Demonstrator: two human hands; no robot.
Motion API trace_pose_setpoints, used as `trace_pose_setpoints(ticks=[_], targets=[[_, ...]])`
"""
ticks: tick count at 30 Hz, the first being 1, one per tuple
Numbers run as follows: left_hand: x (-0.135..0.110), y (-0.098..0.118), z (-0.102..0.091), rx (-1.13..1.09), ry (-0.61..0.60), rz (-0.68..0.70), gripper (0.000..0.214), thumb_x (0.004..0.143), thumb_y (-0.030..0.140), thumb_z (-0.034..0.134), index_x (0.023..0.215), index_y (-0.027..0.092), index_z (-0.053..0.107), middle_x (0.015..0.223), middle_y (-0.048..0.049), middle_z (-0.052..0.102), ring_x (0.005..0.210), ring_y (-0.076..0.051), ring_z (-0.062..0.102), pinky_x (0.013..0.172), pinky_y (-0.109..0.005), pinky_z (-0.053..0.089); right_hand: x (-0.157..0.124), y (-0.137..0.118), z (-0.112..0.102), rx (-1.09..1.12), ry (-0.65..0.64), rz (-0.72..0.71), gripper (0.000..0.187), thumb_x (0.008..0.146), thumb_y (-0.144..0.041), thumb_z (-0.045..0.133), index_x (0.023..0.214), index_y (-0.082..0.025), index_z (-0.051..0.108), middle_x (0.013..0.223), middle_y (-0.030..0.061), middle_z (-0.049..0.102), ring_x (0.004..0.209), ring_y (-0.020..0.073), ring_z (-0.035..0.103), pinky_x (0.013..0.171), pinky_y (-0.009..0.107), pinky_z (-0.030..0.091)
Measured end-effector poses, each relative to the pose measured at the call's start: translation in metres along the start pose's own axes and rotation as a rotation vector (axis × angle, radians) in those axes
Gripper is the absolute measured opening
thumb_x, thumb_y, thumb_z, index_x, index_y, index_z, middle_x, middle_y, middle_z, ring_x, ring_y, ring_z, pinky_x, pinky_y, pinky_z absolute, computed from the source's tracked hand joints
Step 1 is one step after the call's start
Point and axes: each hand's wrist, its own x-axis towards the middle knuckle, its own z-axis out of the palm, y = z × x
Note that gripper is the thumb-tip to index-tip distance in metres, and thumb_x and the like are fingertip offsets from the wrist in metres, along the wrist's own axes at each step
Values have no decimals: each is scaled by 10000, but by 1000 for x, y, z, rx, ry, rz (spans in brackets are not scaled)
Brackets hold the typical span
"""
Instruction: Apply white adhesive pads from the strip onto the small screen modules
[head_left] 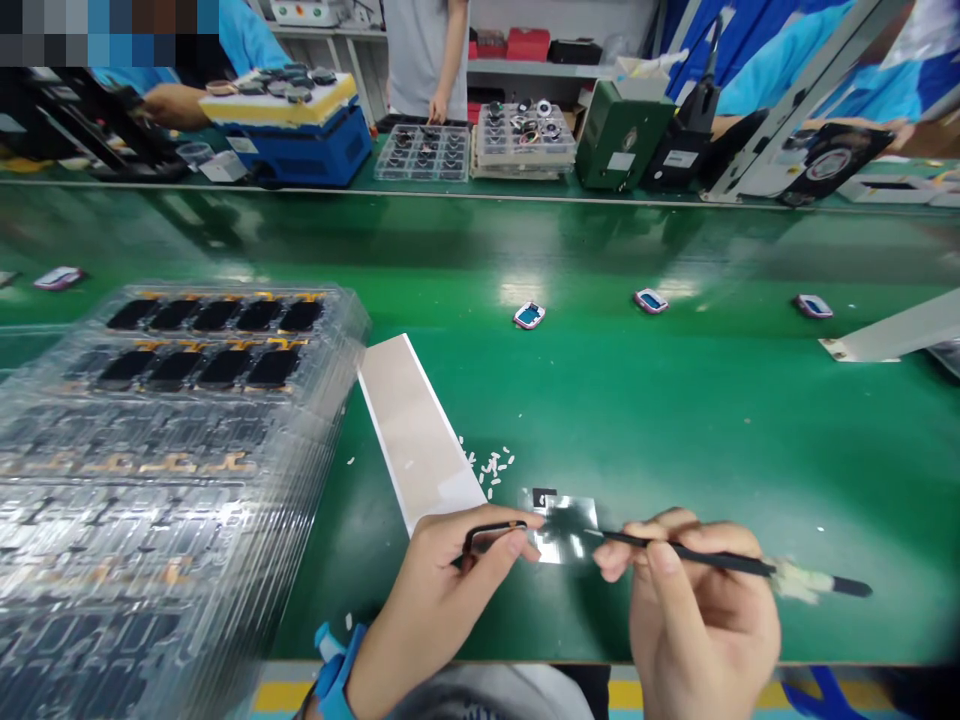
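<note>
My left hand point(442, 590) pinches a small black rectangular screen part point(491, 535) by its edges, just above the near edge of the green belt point(637, 420). My right hand point(697, 610) grips thin black tweezers point(720, 560), their tips pointing left at a clear shiny protective film point(566, 525) that hangs off the part. The tweezers' rear end is wrapped in white tape point(795, 580). A blue wrist strap point(337, 670) sits on my left wrist.
A tall stack of clear plastic trays point(150, 470) holding black screen parts fills the left. A white strip point(412, 430) and small white scraps point(491, 465) lie beside it. Three pink-framed devices point(529, 315) rest on the belt. Other people work at the far side among trays and machines.
</note>
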Motion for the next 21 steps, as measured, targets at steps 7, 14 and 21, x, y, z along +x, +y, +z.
trace_pose_setpoints(ticks=[7,14,21], targets=[[4,-1,-2,172,90,192,284,925,175,590,1160,249,731,866,-16,767,710,-129,682,641,-190,511,-15,-6,35,-18,-204,-303,304,873,36,525,1043,-214,549,902,40,708,843,207,753,735,409,689],[9,-6,-3,237,146,273,398,913,84,519,1243,246,673,801,9,686,672,-116,606,628,-190,478,-18,12,50,-35,-315,-383,390,828,130,484,1068,-176,512,982,79,714,1001,268,738,755,408,687],[5,-6,-4,315,119,236,495,959,99,425,1419,264,503,838,1,611,681,-128,567,615,-219,435,-21,15,63,-3,-161,-395,297,852,86,538,1017,-161,535,921,56,717,905,204,755,804,397,680]])
